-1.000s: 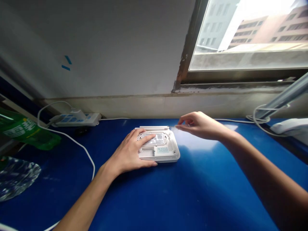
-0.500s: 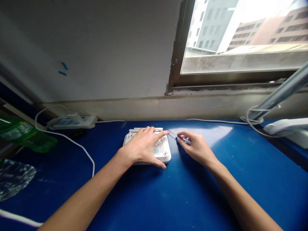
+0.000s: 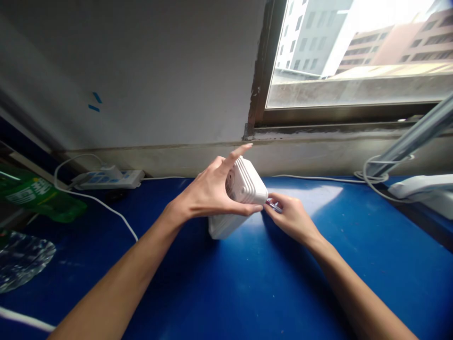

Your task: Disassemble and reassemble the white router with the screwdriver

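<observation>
2 bare forearms stretch over a glossy blue tabletop (image 3: 226,302), with a length of white cable (image 3: 28,318) in the lower left corner. A little farther on, at the left edge, lies a clear plastic bottle (image 3: 26,262), cut off by the frame.

The left hand (image 3: 208,189) grips a white router (image 3: 252,182), thumb along its near side and index finger extended past the upper edge. The router is at the middle of the table, tipped up off its flat face, its ridged, rounded end towards the right; I cannot tell whether its lower corner touches the surface. Just beside that end, the right hand (image 3: 288,212) pinches a slim screwdriver (image 3: 274,206) between thumb and fingers. Its tip is hidden.

To the left lies a green bottle (image 3: 46,196), and behind it sits a white power strip (image 3: 132,179) with 1 plug (image 3: 112,173) in it. At the far right, thin cable is wound about the foot of a metal pole (image 3: 410,139).

Beyond, 2 strips of blue tape (image 3: 94,108) mark the grey wall (image 3: 159,71), right of which a window frame (image 3: 259,94) borders a view of buildings (image 3: 385,45).
</observation>
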Available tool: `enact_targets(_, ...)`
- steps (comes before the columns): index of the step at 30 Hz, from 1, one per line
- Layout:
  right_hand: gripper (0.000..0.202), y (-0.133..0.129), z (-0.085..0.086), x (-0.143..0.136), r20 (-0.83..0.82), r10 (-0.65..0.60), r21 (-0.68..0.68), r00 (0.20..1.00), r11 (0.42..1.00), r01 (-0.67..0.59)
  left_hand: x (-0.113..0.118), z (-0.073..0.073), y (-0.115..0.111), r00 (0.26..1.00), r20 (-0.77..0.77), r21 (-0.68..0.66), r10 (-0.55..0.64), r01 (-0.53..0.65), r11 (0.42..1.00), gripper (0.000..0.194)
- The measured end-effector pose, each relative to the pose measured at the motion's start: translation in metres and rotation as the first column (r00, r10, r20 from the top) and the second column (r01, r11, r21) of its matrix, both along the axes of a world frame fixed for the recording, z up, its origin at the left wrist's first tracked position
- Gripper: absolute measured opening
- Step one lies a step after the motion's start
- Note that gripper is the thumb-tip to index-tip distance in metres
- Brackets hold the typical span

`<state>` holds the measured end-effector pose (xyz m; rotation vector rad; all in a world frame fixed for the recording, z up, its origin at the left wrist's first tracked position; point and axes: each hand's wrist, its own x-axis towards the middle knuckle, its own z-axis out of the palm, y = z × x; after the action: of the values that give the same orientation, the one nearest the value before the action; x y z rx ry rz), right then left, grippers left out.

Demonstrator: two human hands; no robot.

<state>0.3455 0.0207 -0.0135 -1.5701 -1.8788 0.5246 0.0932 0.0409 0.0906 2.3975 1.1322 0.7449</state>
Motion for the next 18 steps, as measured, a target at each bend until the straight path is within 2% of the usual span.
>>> enact_targets(3, 0.028, 0.0, -0.003, 0.0, -0.005, -0.023, 0.007, 1.0, 1.0, 0.023, -0.011, -0.009, -0.004, 0.984, 0.176, 0.037, 0.024, -0.031, 0.999, 0.123)
enact_targets(7, 0.027, 0.0, -0.006, 0.001, -0.012, -0.032, 0.0, 0.999, 0.999, 0.032, -0.036, -0.029, -0.014, 0.975, 0.223, 0.02, 0.017, -0.022, 1.0, 0.118)
enact_targets(9, 0.028, 0.0, -0.005, 0.0, -0.012, -0.037, -0.005, 0.999, 0.999, 0.037, -0.052, -0.037, -0.019, 0.982, 0.19, -0.015, -0.001, 0.004, 1.0, 0.122)
enact_targets(13, 0.029, -0.001, -0.002, -0.002, -0.009, -0.061, -0.015, 0.998, 0.998, 0.061, -0.082, -0.054, -0.026, 0.996, 0.082, -0.155, -0.028, 0.04, 0.987, 0.143)
enact_targets(18, 0.029, -0.004, 0.002, -0.005, -0.008, -0.09, -0.034, 0.996, 0.995, 0.09, -0.097, -0.074, -0.024, 0.997, -0.063, -0.187, -0.049, 0.037, 0.982, 0.143)
